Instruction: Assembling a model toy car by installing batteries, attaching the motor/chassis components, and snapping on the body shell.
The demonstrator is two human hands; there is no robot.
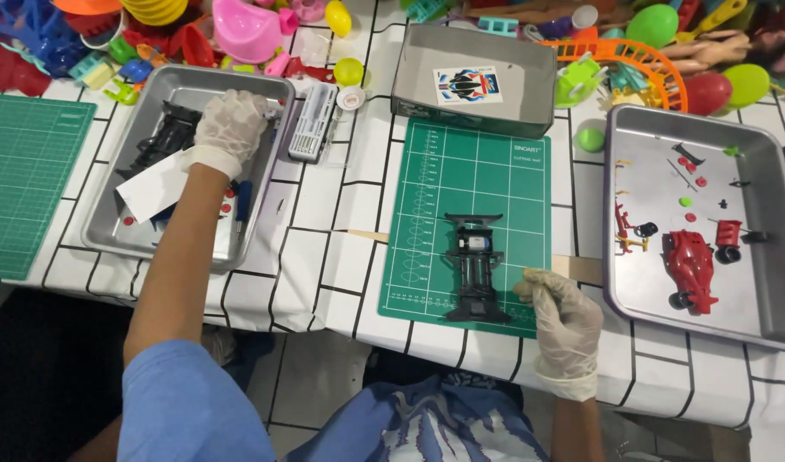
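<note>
A black toy-car chassis (475, 267) lies lengthwise on the small green cutting mat (427, 197) in front of me. My right hand (563, 318), in a pale glove, rests at the mat's near right corner beside the chassis, fingers curled, holding nothing I can see. My gloved left hand (231, 125) reaches into the left metal tray (110, 218) and sits over black plastic parts (166, 133); whether it grips one is hidden. A white paper sheet (150, 190) and a blue tool (243, 202) also lie in that tray.
A right metal tray (764, 282) holds a red toy-car body (690, 269) and small loose parts. A grey box (474, 81) stands behind the mat, a clear screwdriver-bit case (313, 121) left of it. Colourful plastic toys crowd the far edge. Another green mat (25, 180) lies far left.
</note>
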